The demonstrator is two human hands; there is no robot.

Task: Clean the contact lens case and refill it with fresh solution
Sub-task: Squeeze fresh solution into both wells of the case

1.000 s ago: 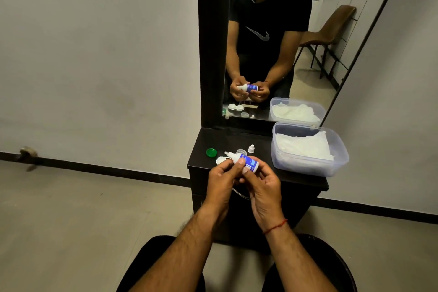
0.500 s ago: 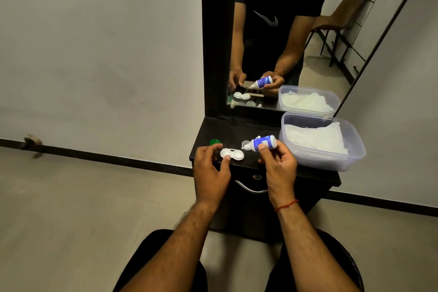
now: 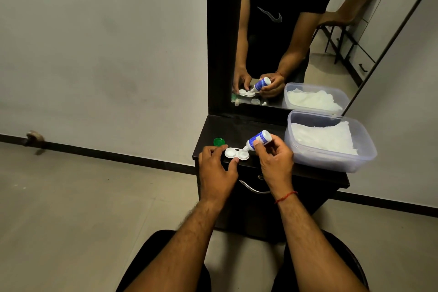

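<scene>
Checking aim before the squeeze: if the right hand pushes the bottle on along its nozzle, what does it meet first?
The right well of the lens case; the bottle in the right hand already points there.

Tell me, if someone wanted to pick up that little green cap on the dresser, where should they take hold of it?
Probably by its round rim, coming straight down from above with fingers on opposite sides. The green cap lies flat on the dresser top, low and wide, so only its edge offers grip. The left hand sits just in front of it, so approach from above or the far-left side.
</scene>
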